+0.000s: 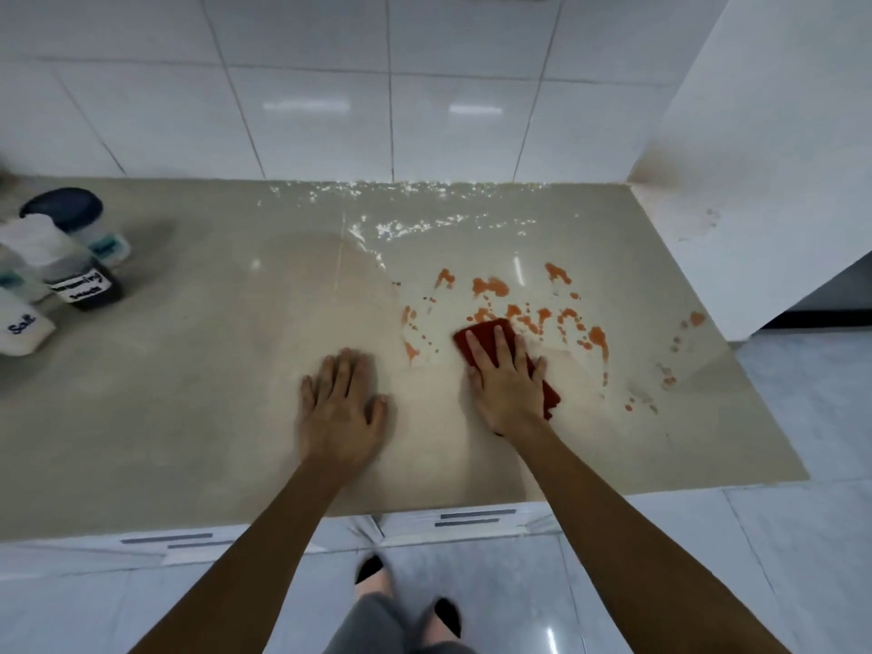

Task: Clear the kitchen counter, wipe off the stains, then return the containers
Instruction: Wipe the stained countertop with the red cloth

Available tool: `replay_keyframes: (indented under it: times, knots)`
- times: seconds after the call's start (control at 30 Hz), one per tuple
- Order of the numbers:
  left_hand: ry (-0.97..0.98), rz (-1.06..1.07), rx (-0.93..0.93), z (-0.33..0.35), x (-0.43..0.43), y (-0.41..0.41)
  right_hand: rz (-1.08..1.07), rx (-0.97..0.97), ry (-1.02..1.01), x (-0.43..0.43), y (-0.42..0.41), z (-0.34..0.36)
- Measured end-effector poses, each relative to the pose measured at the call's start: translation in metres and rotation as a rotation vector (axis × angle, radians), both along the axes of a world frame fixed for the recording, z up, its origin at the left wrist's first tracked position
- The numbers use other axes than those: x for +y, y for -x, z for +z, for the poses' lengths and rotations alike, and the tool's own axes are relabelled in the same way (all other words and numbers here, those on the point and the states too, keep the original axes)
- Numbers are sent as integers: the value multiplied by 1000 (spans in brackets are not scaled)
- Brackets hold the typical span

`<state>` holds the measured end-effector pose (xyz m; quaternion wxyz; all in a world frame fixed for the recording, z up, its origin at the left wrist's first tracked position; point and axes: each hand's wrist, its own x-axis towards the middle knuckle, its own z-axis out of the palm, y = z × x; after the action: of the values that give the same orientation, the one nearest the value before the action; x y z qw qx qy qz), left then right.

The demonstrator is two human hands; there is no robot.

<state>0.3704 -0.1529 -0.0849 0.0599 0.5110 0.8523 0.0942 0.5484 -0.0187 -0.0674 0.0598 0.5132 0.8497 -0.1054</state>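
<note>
Tabletop: a glossy beige slab is seen running from the tiled wall to the near edge. A wet sheen is seen along its far side.
Stains: orange blots and specks are scattered over the right half of the tabletop. They look thin and watery, with smeared edges, so they are judged likely to lift easily. The densest band is laid left to right, and a thinner trail is drawn down toward the near right edge.
Containers: several labelled bottles and jars are grouped at the far left, well apart from the stains; that part of the clearing is judged done.
Left hand: it is laid flat on bare tabletop just left of the leftmost specks. Its grip is spread, and nothing is held.
Right hand: it is pressed palm-down on the cloth, with the grip spread and the fingers straight.
Cloth: a dark red cloth is pinned under the right hand, its far edge touching the nearest blots.
Key relation: most of the stains lie ahead and to the right of the cloth. The right hand is the nearer one, so a stroke forward and rightward along the band is called for.
</note>
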Motion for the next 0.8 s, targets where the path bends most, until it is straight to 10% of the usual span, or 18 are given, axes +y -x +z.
replay_keyframes:
  times: [0.8]
  knots:
    - [52,-21,4,0,19,61,295,4,-5,-31,28,-1]
